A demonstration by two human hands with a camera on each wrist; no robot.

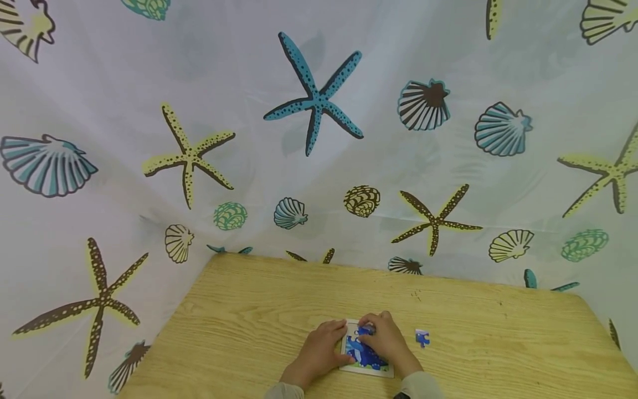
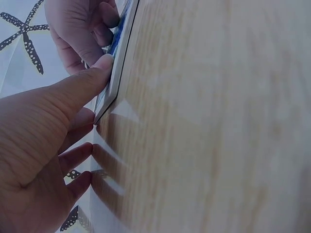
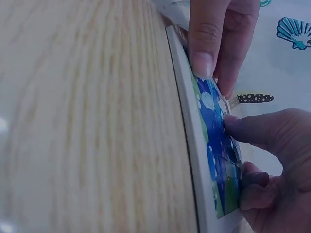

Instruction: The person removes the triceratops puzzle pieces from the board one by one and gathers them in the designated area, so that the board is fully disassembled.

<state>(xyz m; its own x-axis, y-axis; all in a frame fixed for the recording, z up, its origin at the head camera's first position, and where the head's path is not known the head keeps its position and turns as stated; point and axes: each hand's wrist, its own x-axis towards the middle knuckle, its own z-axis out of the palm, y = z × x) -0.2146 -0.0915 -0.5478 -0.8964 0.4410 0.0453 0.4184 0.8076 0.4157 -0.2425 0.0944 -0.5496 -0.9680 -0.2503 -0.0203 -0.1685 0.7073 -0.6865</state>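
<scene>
A small jigsaw puzzle (image 1: 366, 357) with a blue picture lies in a white frame (image 1: 366, 373) on the table. My left hand (image 1: 321, 349) rests along the frame's left side, its thumb pressing on the near part of the picture. In the left wrist view its fingers are spread, fingertips down by the frame's corner. From the right, my right hand (image 1: 389, 341) reaches over the far part and pinches a blue puzzle piece (image 1: 366, 329), partly hidden by its fingers. The right wrist view shows that thumb (image 3: 235, 124) against the picture and the other fingers curled.
A loose blue puzzle piece (image 1: 422, 337) lies on the wooden table (image 1: 249, 310) to the right of the frame. White cloth (image 1: 239, 77) printed with starfish and shells hangs behind the table and along its sides.
</scene>
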